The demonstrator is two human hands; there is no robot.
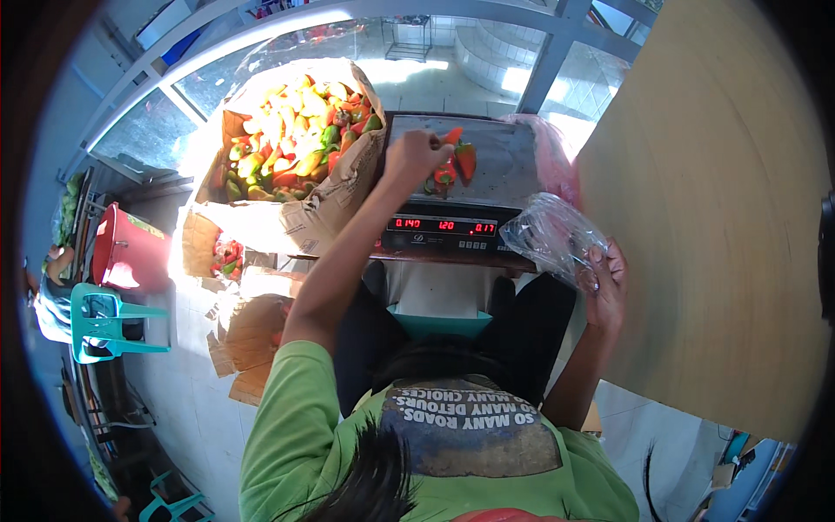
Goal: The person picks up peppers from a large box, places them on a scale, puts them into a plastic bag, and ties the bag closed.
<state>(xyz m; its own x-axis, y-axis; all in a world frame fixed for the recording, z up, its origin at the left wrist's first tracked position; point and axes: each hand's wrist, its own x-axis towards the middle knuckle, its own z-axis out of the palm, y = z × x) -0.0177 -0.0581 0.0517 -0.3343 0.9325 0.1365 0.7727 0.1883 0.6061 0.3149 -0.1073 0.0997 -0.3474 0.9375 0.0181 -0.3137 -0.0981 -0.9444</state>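
My left hand (417,160) is closed over the metal pan of a digital scale (513,161), its fingers on an orange-red pepper (452,136). Right beside those fingers lie a red-green pepper (466,162) and a bright red pepper (444,175), both on the pan. On the scale's front, a display (442,226) glows with red digits. Off to the right of the scale, my right hand (606,283) pinches a clear plastic bag (557,233), which hangs crumpled toward the scale's corner.
A big cardboard box (326,213) heaped with red, yellow and green peppers stands left of the scale. A wooden panel (713,217) fills the right side. Pink plastic (553,152) lies by the pan. Farther left are a red bin (139,248) and a teal chair (91,324).
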